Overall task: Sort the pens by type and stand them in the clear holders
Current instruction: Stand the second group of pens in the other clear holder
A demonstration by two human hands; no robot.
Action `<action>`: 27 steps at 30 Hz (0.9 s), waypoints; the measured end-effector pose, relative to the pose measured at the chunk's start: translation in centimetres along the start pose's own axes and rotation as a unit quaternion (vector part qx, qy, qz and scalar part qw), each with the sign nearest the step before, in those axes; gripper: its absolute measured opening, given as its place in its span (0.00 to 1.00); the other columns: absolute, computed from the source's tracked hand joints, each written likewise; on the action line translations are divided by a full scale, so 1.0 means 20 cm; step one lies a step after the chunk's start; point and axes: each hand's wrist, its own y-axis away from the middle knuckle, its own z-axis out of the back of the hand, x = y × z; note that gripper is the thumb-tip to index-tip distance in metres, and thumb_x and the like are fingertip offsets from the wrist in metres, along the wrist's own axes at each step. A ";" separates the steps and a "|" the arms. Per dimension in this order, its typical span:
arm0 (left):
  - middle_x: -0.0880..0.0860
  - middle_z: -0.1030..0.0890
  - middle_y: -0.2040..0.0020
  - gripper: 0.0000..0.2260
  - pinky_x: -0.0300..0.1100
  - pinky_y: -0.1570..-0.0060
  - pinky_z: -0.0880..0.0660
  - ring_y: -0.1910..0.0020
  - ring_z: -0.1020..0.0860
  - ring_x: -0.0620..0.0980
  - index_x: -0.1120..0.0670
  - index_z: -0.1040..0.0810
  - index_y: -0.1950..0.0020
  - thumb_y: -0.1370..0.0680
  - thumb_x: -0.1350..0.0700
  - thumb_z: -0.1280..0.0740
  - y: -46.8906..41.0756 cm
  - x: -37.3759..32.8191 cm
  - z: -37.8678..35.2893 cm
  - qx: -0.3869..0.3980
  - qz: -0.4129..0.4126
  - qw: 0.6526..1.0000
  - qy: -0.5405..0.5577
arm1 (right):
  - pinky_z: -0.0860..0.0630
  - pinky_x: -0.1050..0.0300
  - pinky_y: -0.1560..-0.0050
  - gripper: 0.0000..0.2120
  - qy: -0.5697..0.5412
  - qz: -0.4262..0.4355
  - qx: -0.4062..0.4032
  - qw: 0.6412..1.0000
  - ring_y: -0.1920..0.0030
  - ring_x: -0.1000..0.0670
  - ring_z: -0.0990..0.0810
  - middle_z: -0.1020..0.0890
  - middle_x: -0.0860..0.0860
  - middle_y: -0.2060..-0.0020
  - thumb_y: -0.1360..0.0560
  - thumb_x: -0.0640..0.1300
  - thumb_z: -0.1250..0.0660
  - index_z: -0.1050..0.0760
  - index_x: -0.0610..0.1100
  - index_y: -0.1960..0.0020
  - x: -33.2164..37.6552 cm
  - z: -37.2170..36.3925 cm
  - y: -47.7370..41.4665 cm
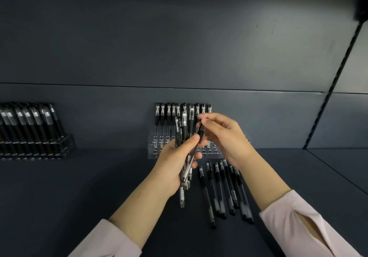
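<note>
Head camera, and nearest us a fan of loose pens (pixel 225 189) lies flat on the dark shelf (pixel 99 177), just right of the hands. The left hand (pixel 175 165) wraps a bundle of pens (pixel 184 129), fingers curled round the barrels. The right hand (pixel 225 137) pinches the top of one pen (pixel 188 168) between thumb and forefinger, looking set to pull it free. They're light, stiff, slick plastic, so I'd grip at the rubber sleeve, one at a time. Beyond, the clear holder (pixel 157 147) has its back row standing, and another holder (pixel 65 143) far left looks full.
</note>
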 end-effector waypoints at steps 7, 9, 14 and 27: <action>0.53 0.13 0.52 0.11 0.37 0.71 0.25 0.67 0.19 0.45 0.58 0.19 0.43 0.21 0.53 0.33 0.01 -0.02 0.01 -0.029 0.001 0.999 0.014 | 0.21 0.61 0.57 0.07 -0.185 -0.029 -0.056 0.981 0.59 0.50 0.19 0.15 0.42 0.55 0.23 0.31 0.36 0.26 0.40 0.47 0.04 0.02 -0.01; 0.53 0.13 0.53 0.10 0.38 0.70 0.22 0.65 0.16 0.48 0.57 0.19 0.44 0.20 0.53 0.33 0.01 -0.03 0.02 -0.045 0.018 0.999 0.021 | 0.20 0.62 0.58 0.06 -0.224 -0.020 -0.109 0.968 0.61 0.50 0.20 0.15 0.41 0.56 0.24 0.30 0.36 0.26 0.40 0.51 0.05 0.06 -0.02; 0.51 0.14 0.51 0.10 0.40 0.69 0.21 0.64 0.16 0.50 0.56 0.22 0.42 0.20 0.54 0.33 0.00 -0.03 0.04 -0.050 0.012 0.998 0.022 | 0.21 0.64 0.56 0.07 -0.263 0.028 -0.281 0.923 0.62 0.52 0.19 0.16 0.46 0.62 0.23 0.31 0.35 0.27 0.42 0.52 0.03 0.18 -0.05; 0.54 0.14 0.52 0.06 0.36 0.62 0.20 0.58 0.15 0.45 0.61 0.21 0.46 0.19 0.62 0.36 -0.02 -0.03 0.04 -0.066 -0.017 0.998 0.007 | 0.29 0.75 0.56 0.07 0.174 0.202 -0.339 0.902 0.57 0.60 0.21 0.19 0.53 0.56 0.22 0.40 0.34 0.25 0.50 0.47 0.02 0.23 -0.03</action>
